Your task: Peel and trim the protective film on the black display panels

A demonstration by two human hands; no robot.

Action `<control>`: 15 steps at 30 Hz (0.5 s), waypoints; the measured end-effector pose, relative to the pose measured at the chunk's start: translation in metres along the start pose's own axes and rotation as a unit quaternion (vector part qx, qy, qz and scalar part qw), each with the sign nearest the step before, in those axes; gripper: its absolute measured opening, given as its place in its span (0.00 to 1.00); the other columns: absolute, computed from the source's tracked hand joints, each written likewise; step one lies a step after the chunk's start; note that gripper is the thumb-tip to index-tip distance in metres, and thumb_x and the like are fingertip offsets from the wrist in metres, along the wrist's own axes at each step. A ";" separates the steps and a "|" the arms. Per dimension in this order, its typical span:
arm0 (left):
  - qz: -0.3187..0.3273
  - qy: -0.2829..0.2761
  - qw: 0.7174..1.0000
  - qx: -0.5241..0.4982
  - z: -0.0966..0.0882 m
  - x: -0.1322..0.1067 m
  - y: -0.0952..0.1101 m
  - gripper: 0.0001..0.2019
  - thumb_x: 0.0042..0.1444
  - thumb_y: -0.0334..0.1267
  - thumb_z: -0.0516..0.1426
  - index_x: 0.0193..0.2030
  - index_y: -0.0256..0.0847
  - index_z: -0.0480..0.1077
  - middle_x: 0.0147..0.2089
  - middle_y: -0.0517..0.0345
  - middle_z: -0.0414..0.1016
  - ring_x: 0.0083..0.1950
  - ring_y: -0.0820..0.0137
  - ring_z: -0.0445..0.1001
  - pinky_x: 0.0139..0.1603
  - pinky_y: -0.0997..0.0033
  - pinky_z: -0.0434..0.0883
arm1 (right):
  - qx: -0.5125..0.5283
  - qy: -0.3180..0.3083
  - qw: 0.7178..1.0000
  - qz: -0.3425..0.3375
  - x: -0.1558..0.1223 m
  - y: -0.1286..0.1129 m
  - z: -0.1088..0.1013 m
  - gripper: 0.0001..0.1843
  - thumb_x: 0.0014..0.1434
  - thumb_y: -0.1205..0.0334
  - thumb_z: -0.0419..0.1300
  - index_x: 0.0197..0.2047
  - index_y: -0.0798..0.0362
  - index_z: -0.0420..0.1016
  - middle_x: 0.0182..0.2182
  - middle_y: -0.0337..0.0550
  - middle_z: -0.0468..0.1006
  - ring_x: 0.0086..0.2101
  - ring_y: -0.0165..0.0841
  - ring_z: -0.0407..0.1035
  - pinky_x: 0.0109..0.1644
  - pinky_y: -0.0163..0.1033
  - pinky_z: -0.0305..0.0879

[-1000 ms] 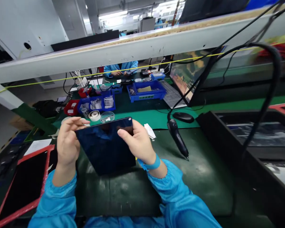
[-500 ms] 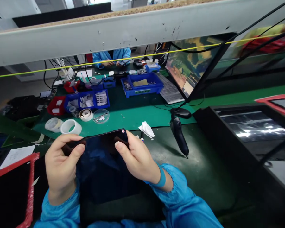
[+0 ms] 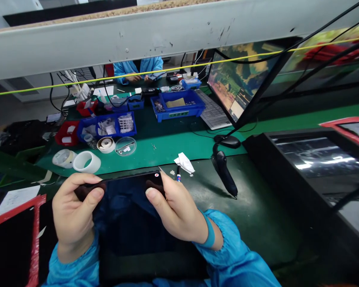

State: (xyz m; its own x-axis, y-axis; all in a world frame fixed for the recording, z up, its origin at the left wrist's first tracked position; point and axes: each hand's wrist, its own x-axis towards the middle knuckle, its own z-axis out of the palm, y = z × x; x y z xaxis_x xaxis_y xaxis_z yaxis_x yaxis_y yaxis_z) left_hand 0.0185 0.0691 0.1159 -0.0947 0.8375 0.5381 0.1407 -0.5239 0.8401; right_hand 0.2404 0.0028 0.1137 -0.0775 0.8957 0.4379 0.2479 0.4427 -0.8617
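Both hands grip a dark glossy panel [image 3: 128,223] by its far edge. The left hand [image 3: 73,211] is curled over the far left corner with the thumb on top. The right hand [image 3: 175,207] pinches the far right corner just below a small red dot [image 3: 156,174], thumb pressed on the glass. The panel is held low over the near part of the counter [image 3: 257,215], tilted up towards the person, its near edge hidden between the blue sleeves.

Close beyond the panel's far edge lie two white tape rolls [image 3: 86,161], a marker pen [image 3: 178,174] and a crumpled white scrap [image 3: 184,162]. To the right a black electric screwdriver [image 3: 224,173] hangs on its cable with the tip touching the mat, and open dark mat lies between it and the right hand. A red-framed tray [image 3: 34,239] sits just beside the left hand, and a long black tray [image 3: 317,159] walls off the right side.

Farther back on the green mat are a clear round dish [image 3: 125,146], a blue parts tray [image 3: 110,125], a blue bin [image 3: 179,105], a keyboard [image 3: 214,115], a mouse [image 3: 229,140] and a tilted monitor [image 3: 239,85]. A grey shelf beam [image 3: 167,36] and a yellow cord [image 3: 137,73] cross overhead, and beyond them another person's blue sleeves [image 3: 140,65] rest on the far side.
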 end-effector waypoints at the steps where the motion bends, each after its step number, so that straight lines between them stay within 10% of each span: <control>1: 0.002 0.003 1.000 0.003 0.000 0.000 0.000 0.08 0.48 0.36 0.73 0.35 0.43 0.82 0.34 0.60 0.79 0.35 0.66 0.76 0.35 0.68 0.73 | 0.000 0.000 1.000 -0.002 0.000 0.000 0.000 0.08 0.76 0.59 0.54 0.42 0.49 0.66 0.28 0.35 0.69 0.27 0.31 0.62 0.32 0.40 0.56; 15: 0.019 0.008 0.999 -0.047 -0.002 0.000 -0.007 0.08 0.46 0.35 0.74 0.34 0.45 0.83 0.31 0.60 0.81 0.32 0.66 0.79 0.33 0.68 0.76 | 0.005 0.006 0.999 -0.041 0.003 0.000 0.000 0.07 0.76 0.62 0.54 0.41 0.48 0.65 0.29 0.35 0.70 0.28 0.31 0.64 0.33 0.37 0.60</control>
State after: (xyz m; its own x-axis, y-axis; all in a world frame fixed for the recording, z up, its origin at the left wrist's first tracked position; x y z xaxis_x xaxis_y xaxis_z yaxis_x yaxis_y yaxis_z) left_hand 0.0155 0.0727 0.1104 -0.1073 0.8149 0.5696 0.0511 -0.5676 0.8217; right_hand 0.2397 0.0055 0.1154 -0.0858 0.8558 0.5101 0.2309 0.5151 -0.8254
